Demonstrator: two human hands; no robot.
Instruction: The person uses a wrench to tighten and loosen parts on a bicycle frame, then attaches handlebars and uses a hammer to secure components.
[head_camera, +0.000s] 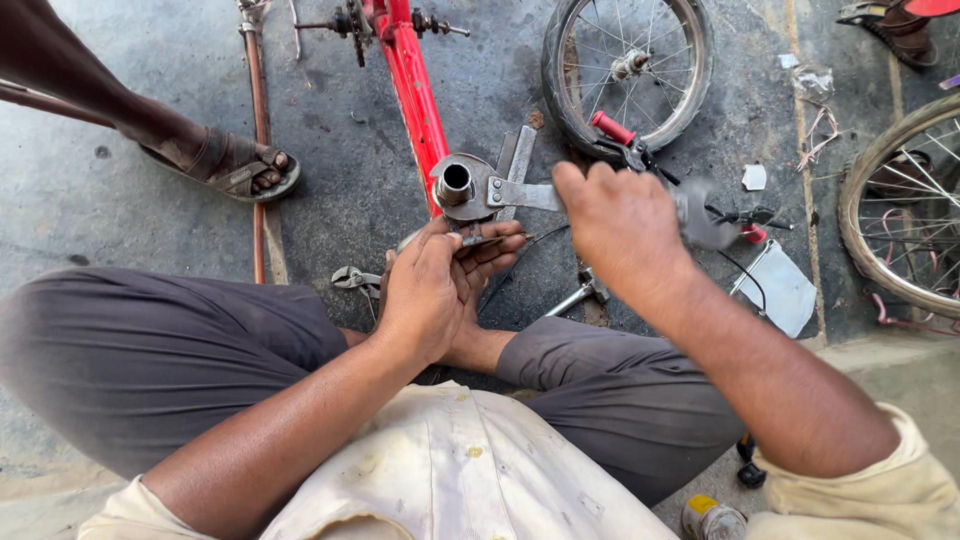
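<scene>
A red bicycle frame (415, 90) lies on the concrete with its head tube end (455, 185) pointing at me. A flat grey spanner (520, 193) sits across that tube end. My left hand (435, 290) is curled around a thin metal tool or rod just below the tube. My right hand (620, 225) is raised to the right of the tube, fingers bent, touching the spanner's handle end. Behind it lies a handlebar with a red grip (612, 128) and brake lever.
A small wheel (628, 65) lies at the top, a larger wheel (900, 210) at the right edge. Pliers (355, 279) and a hammer (580, 293) lie by my crossed legs. Another person's sandalled foot (230, 165) rests at the left beside a rusty pipe (258, 130).
</scene>
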